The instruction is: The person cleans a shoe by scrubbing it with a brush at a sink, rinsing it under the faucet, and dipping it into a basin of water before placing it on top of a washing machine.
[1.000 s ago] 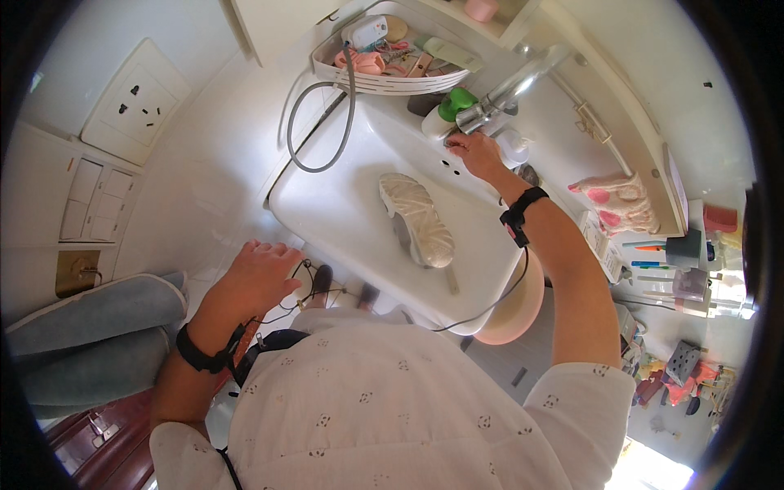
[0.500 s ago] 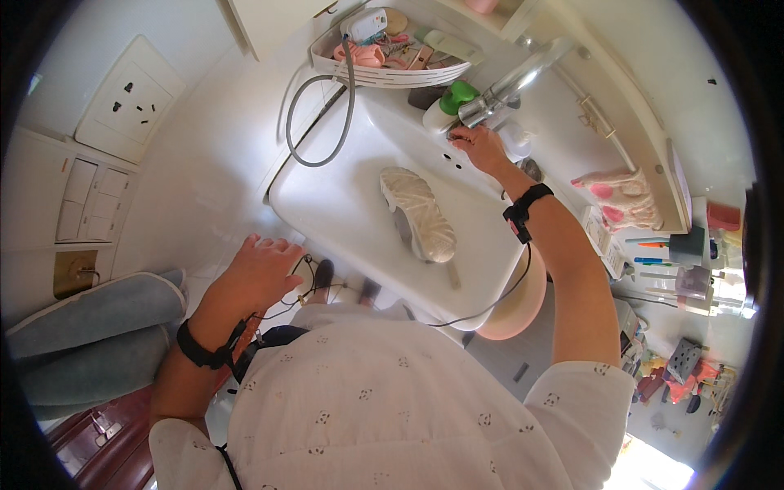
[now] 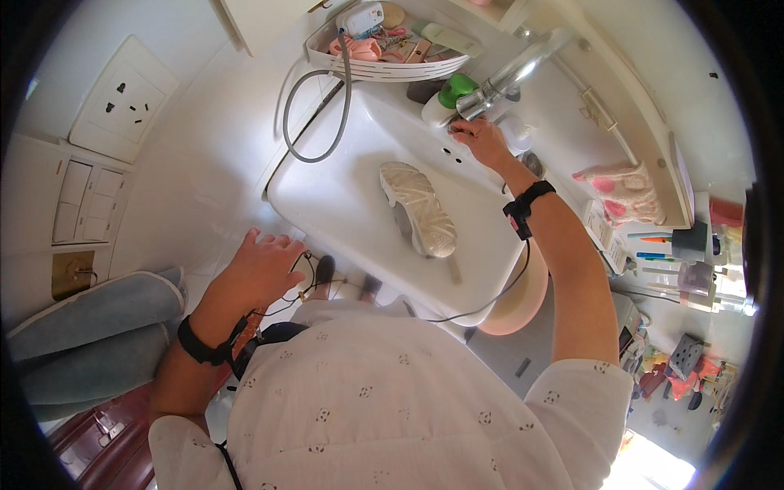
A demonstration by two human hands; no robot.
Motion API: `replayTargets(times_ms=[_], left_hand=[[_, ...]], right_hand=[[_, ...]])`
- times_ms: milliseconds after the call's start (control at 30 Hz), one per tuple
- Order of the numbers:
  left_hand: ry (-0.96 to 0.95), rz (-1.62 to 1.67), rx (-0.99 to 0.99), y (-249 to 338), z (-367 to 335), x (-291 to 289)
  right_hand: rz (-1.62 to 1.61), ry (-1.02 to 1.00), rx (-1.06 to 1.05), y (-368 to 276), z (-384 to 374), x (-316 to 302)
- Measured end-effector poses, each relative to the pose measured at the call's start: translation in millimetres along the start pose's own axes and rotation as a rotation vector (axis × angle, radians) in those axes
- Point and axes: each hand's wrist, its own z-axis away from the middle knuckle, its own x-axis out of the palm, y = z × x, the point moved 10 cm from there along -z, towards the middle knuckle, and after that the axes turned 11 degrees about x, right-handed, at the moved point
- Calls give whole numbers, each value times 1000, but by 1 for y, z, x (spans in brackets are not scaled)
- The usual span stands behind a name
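Note:
A pale off-white shoe (image 3: 418, 210) lies in the white sink (image 3: 327, 192), its patterned sole seemingly turned up. My right hand (image 3: 483, 142) reaches to the back of the sink, just under the chrome faucet (image 3: 516, 73). Its fingers are curled together around something small that they mostly hide. To the left of the sink's front edge hangs my left hand (image 3: 260, 265), fingers spread and holding nothing. Both wrists wear black straps, and a thin black cable runs near each hand.
A white corner basket (image 3: 392, 69) full of small items sits behind the sink. A grey hose (image 3: 287, 114) loops down beside it. Next to the faucet stands a bottle with a green cap (image 3: 459, 88). A pink basin (image 3: 518, 306) shows beyond the sink's right end; a patterned cloth (image 3: 622, 194) hangs at right.
The whole view has shifted very slightly. My right hand stays under the faucet and my left hand stays beside the sink; the shoe lies as before.

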Motion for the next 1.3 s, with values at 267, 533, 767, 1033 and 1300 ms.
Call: replayTargets(times_ms=[267,533,767,1033,1300], left_hand=[[0,22,-15,0,-1,1],[-41,24,-23,-2,-2,5],[-46,18,-27,-1,-3,7],[-72,1,-28,0,-6,7],[-87,10,-39,2,-5,9]], right_hand=[[-160,-36,-2,9,-1,3],[-145,-37,-5,13,-3,5],[-274,-63,-29,14,-2,6],[-142,-66,-32,7,1,-1],[-134,-25,12,10,-2,1]])
